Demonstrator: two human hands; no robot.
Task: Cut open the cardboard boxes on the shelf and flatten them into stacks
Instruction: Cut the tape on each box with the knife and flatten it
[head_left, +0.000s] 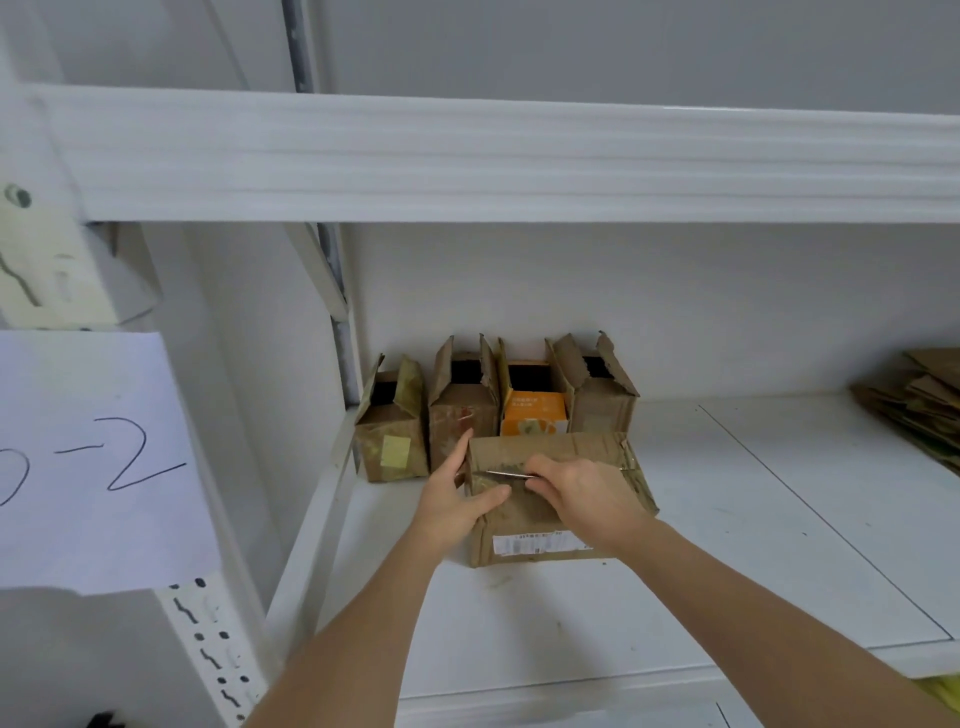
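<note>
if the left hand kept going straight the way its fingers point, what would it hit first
Probably the second opened box in the back row: the left hand grips the front box with fingers aimed up and back, though depth is hard to judge.

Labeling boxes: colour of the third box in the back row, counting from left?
Orange cardboard box with brown flaps; head view.

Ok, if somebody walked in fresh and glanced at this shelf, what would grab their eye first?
Probably the two hands at the closed cardboard box near the shelf's front: the left hand steadies its left side while the right hand holds a thin metal blade across its top. Behind it, four opened boxes stand in a row against the back wall, one with an orange front. At the far right lies a stack of flattened cardboard.
</note>
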